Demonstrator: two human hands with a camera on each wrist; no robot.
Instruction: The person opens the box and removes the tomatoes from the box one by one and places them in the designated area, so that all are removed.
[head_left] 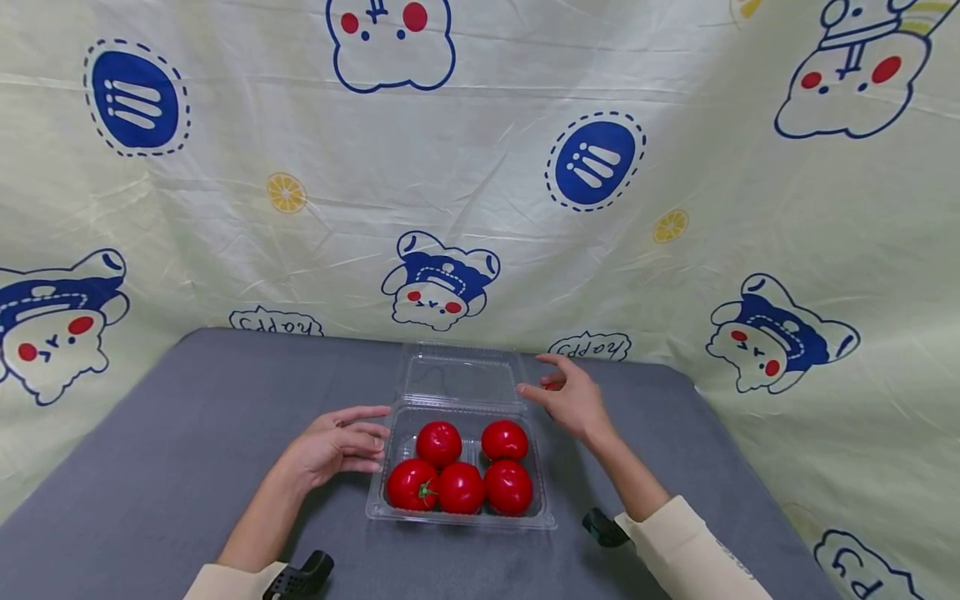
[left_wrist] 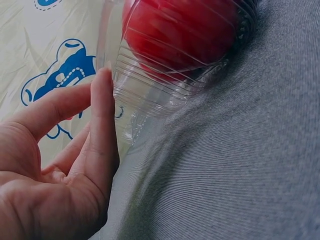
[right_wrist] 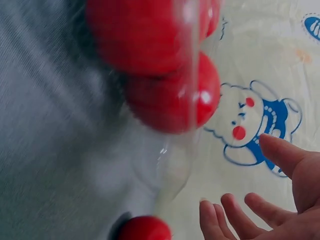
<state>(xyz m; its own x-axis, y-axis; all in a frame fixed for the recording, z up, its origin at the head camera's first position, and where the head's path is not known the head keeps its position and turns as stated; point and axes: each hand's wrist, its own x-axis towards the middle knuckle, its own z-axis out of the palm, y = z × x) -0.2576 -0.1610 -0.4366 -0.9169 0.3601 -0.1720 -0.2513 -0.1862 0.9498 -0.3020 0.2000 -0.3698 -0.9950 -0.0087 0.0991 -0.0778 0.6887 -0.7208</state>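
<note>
A clear plastic clamshell box (head_left: pixel 459 521) sits on the grey table with several red tomatoes (head_left: pixel 438 442) inside. Its lid (head_left: pixel 461 375) lies open toward the back. My left hand (head_left: pixel 375 437) rests beside the box's left wall, fingers straight, and the left wrist view shows a fingertip (left_wrist: pixel 104 80) against the ribbed wall (left_wrist: pixel 150 92), with a tomato (left_wrist: pixel 180 30) behind it. My right hand (head_left: pixel 551 387) hovers by the lid's right edge with relaxed, spread fingers and holds nothing. A loose tomato (head_left: pixel 552 385) peeks out behind it on the table, and it appears again (right_wrist: pixel 145 229) just below the right hand (right_wrist: pixel 260 205).
Grey cloth (head_left: pixel 187 433) covers the table to the left and right of the box. A pale backdrop (head_left: pixel 480 208) printed with cartoon bears hangs behind and along both sides. Black wrist mounts (head_left: pixel 300 575) (head_left: pixel 603 527) show near my sleeves.
</note>
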